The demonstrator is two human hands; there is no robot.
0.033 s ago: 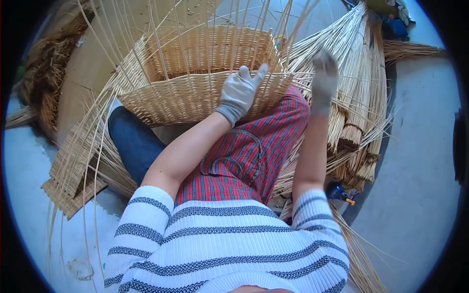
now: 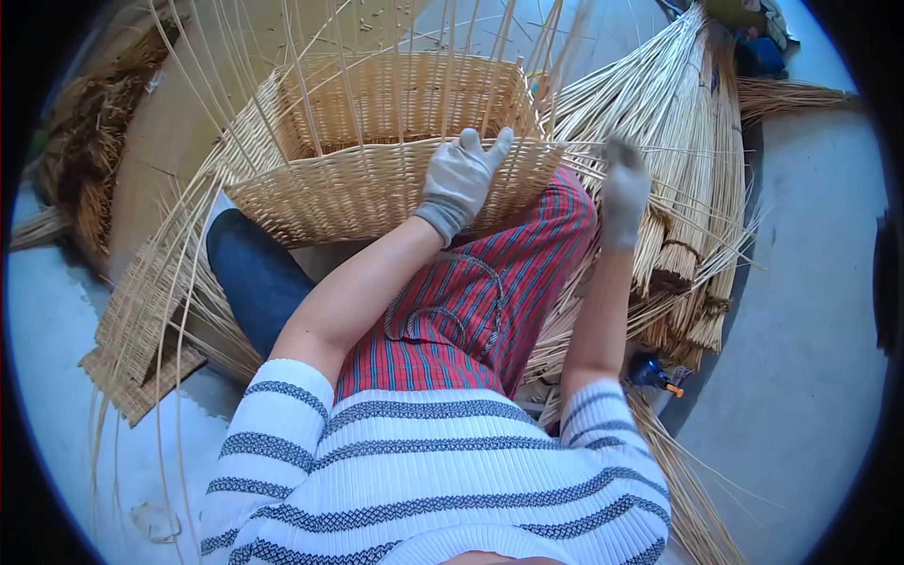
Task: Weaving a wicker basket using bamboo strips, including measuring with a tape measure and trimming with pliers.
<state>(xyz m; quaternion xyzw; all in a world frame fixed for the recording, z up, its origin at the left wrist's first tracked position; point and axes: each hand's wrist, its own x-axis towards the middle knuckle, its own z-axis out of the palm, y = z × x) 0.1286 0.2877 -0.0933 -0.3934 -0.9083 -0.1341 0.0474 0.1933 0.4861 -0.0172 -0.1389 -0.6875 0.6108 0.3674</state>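
A half-woven wicker basket (image 2: 358,188) rests against my lap, with several thin upright stakes (image 2: 395,66) rising from its rim. My left hand (image 2: 461,179), in a grey glove, lies flat against the basket's near wall at the rim, fingers spread. My right hand (image 2: 623,193), also gloved and blurred, is off the basket's right corner, curled around a thin willow rod (image 2: 574,146) that runs out from the rim. Just beyond that hand lie the bundles of pale willow rods (image 2: 687,141).
A flat woven panel (image 2: 141,348) and loose rods lie on the floor at my left. A dark fibre bundle (image 2: 85,160) sits far left. A blue-handled tool with an orange tip (image 2: 654,375) lies by my right elbow. Grey concrete floor (image 2: 810,358) extends to the right.
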